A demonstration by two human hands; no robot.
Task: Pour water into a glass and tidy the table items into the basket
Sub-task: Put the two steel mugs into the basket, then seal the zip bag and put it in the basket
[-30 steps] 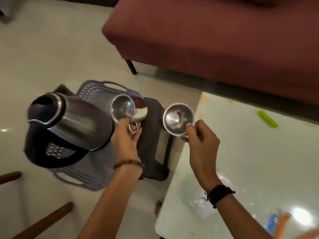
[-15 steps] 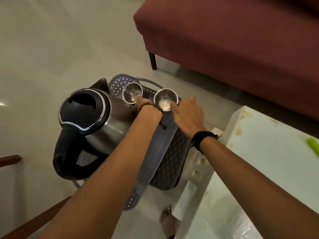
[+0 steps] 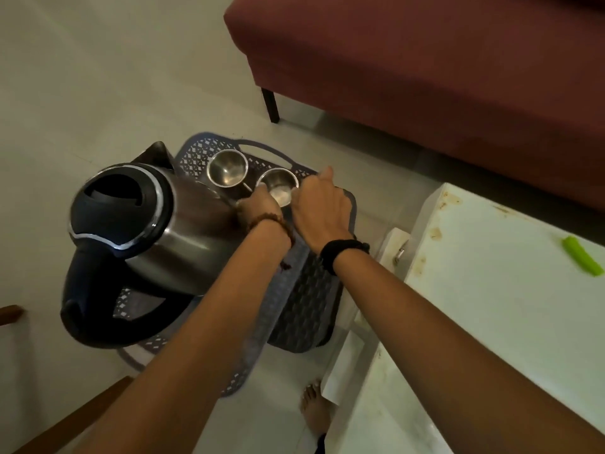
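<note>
Maroon sofa [image 3: 425, 67] upper right, pale counter [image 3: 491, 306] lower right. Lattice basket [image 3: 304, 299] mid-frame holds steel kettle [image 3: 147, 231], two steel cups: far cup [image 3: 227, 172], near cup [image 3: 278, 188]. Right grip [image 3: 322, 208] holding near cup; left grip [image 3: 258, 208] hidden, can't tell.

No readable text, label or number anywhere (kettle [image 3: 157, 224] included).

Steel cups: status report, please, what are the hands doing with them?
Both cups in the basket. Right hand grips right cup; left hand at left cup, grip unclear. Kettle crowds the left.
</note>
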